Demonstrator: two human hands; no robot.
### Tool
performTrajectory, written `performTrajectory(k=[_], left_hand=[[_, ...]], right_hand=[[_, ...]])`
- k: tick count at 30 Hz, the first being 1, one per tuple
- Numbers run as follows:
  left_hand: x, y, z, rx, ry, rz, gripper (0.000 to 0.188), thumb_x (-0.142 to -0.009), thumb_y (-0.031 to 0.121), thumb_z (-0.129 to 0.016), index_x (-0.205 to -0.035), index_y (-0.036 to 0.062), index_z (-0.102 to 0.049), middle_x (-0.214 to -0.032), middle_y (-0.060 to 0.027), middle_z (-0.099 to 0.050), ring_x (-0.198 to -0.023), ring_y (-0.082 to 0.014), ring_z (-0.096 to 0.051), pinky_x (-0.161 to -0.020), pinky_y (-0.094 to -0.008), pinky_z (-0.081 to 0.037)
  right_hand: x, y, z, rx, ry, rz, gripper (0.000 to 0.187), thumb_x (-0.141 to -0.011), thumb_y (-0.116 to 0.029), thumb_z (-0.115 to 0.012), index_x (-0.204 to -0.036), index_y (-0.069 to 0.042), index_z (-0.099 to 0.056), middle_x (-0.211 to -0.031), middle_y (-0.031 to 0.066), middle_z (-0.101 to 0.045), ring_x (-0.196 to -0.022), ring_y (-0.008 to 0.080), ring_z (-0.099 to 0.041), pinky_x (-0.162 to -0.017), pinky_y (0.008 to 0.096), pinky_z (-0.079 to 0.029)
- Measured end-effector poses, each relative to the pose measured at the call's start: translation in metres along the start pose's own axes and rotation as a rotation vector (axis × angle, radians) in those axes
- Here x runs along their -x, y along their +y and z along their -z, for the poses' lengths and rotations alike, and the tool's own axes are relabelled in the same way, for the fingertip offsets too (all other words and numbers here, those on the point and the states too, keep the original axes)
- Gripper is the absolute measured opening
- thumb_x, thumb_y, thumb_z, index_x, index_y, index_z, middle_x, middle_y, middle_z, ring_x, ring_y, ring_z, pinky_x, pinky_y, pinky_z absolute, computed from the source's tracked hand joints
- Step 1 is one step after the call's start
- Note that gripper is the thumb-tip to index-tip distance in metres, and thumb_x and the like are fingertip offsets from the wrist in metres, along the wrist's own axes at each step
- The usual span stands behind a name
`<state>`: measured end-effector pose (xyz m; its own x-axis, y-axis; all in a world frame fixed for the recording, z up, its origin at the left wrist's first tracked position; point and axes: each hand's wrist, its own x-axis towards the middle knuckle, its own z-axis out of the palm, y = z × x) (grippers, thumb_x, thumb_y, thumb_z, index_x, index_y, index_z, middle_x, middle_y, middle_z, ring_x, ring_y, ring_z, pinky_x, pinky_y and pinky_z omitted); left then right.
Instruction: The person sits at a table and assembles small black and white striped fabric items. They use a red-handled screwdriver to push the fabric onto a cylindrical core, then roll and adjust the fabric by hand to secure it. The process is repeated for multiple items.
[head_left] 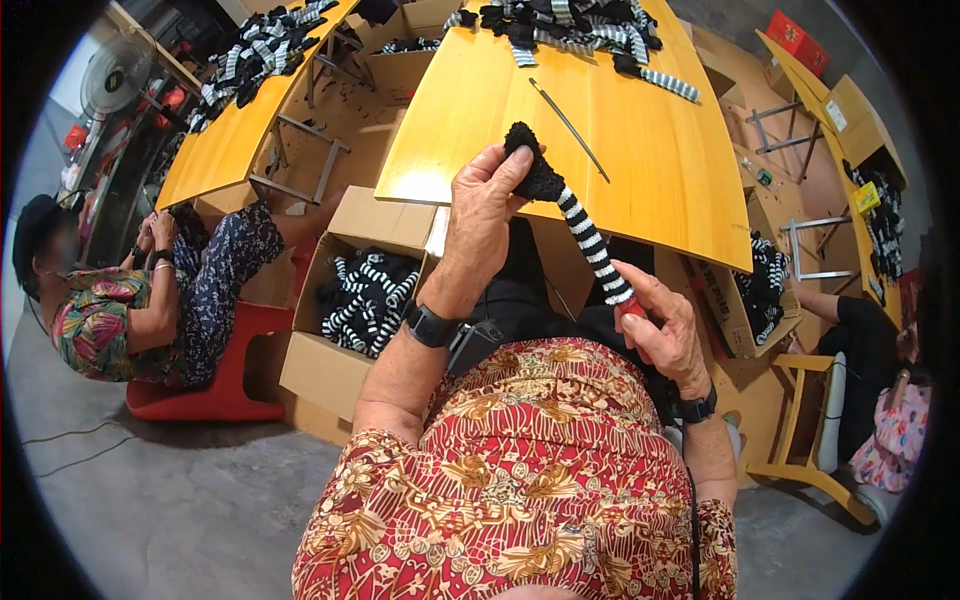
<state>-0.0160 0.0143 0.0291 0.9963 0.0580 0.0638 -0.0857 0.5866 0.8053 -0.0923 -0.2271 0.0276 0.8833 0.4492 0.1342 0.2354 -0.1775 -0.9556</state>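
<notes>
The striped sock point(585, 232) was a soft knit tube, banded black and white, with a fuzzy black end. It was stretched diagonally over a slim rod with a red tip, in front of the person and above the near edge of the smooth yellow wooden table point(660, 170). The left hand point(482, 205) was closed, pinching the black upper end between thumb and fingers. The right hand point(662, 325) was curled around the lower end at the red tip. A thin metal rod point(570, 117) lay on the table. An open cardboard box point(350, 290) beside the person held more striped socks.
</notes>
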Motion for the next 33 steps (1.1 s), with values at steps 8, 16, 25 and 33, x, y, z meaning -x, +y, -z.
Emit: performTrajectory(k=[8, 16, 25, 33], left_hand=[[0.002, -0.002, -0.004, 0.240, -0.167, 0.130, 0.027, -0.094, 0.025, -0.058, -0.108, 0.0026, -0.062, -0.099, -0.0037, -0.066, -0.084, -0.0107, -0.063, -0.070, -0.0279, -0.053], [0.002, 0.004, -0.004, 0.053, -0.353, 0.066, 0.034, -0.096, 0.028, -0.056, -0.113, -0.0009, -0.062, -0.104, -0.0068, -0.066, -0.089, -0.0117, -0.063, -0.076, -0.0278, -0.053], [0.010, 0.002, -0.023, 0.043, -0.337, 0.043, 0.032, -0.096, 0.028, -0.057, -0.112, 0.0012, -0.064, -0.100, -0.0033, -0.067, -0.086, -0.0084, -0.061, -0.076, -0.0240, -0.050], [0.015, 0.006, -0.022, -0.222, -0.242, -0.033, 0.027, -0.097, 0.026, -0.056, -0.109, 0.0044, -0.067, -0.092, 0.0016, -0.067, -0.081, -0.0029, -0.059, -0.069, -0.0181, -0.045]], right_hand=[[0.000, 0.023, 0.006, -0.449, -0.041, -0.083, 0.056, -0.079, -0.013, -0.055, -0.133, -0.002, -0.050, -0.071, 0.0053, -0.059, -0.051, 0.0084, -0.050, -0.044, 0.0210, -0.041], [-0.011, 0.042, 0.019, -1.062, -0.219, -0.127, 0.059, -0.075, -0.012, -0.059, -0.133, -0.001, -0.051, -0.082, 0.0137, -0.064, -0.044, 0.0118, -0.049, -0.037, 0.0212, -0.039], [-0.012, 0.037, 0.000, -0.996, -0.087, -0.029, 0.057, -0.076, -0.011, -0.059, -0.132, 0.000, -0.051, -0.081, 0.0117, -0.064, -0.047, 0.0111, -0.051, -0.039, 0.0212, -0.041], [-0.009, -0.004, 0.000, -0.349, 0.108, -0.013, 0.049, -0.079, -0.009, -0.059, -0.127, -0.001, -0.056, -0.069, 0.0028, -0.059, -0.051, 0.0046, -0.049, -0.044, 0.0189, -0.038]])
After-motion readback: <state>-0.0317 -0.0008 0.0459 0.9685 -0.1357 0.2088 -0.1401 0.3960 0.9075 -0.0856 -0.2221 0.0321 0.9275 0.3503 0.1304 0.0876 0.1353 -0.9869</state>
